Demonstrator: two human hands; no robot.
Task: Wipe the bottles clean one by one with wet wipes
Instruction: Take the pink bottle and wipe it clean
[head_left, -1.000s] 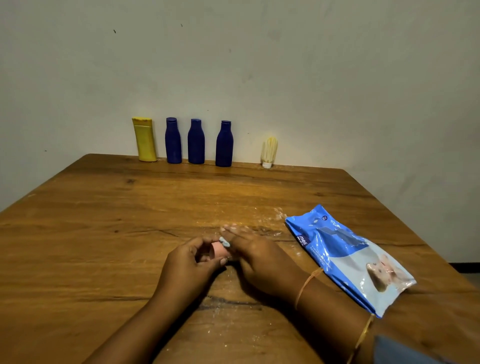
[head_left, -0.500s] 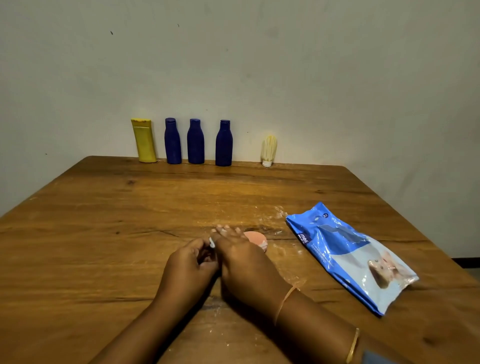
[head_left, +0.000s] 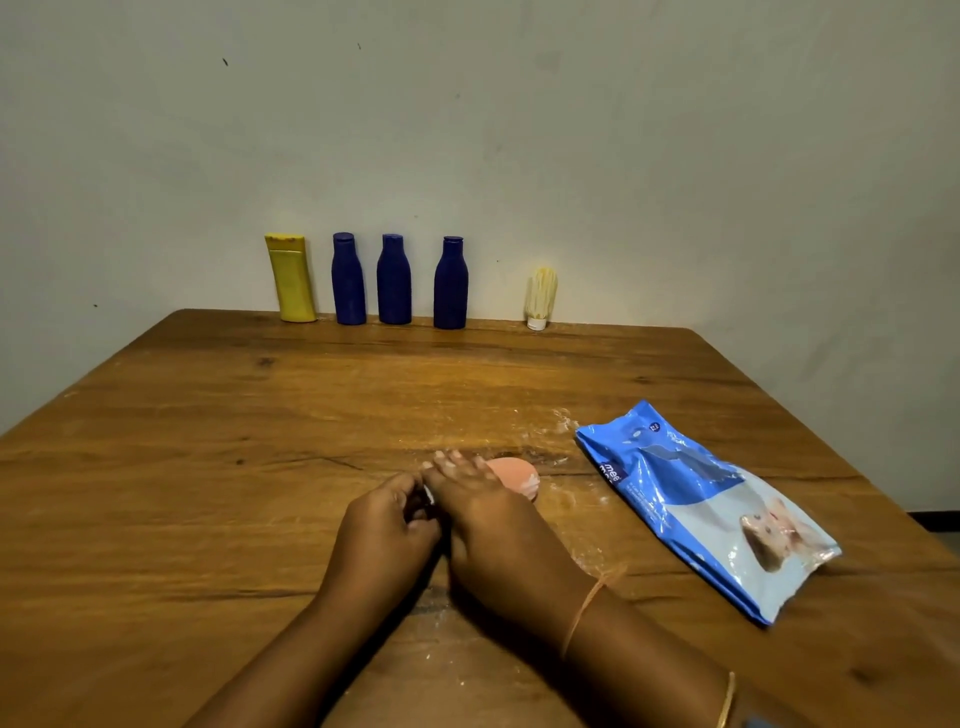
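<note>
A small pink bottle (head_left: 514, 480) lies on the wooden table (head_left: 260, 467), mostly hidden under my right hand (head_left: 493, 525). That hand lies across it with straight fingers, and whatever is beneath the palm is hidden. My left hand (head_left: 384, 525) is curled beside it and pinches a small white end (head_left: 429, 493) that shows between the two hands. A blue pack of wet wipes (head_left: 701, 499) lies flat to the right. Along the far edge by the wall stand a yellow bottle (head_left: 292, 278) and three dark blue bottles (head_left: 348, 280) (head_left: 394, 280) (head_left: 451, 285).
A small cream bottle with a white cap (head_left: 541, 299) stands upside down right of the blue bottles. White powdery smears (head_left: 558, 423) mark the wood around my hands. The table's right edge runs diagonally behind the wipes pack.
My right hand slid left across the pink bottle, so the bottle's pink end now shows to the right of its fingers. My left hand stayed in place.
</note>
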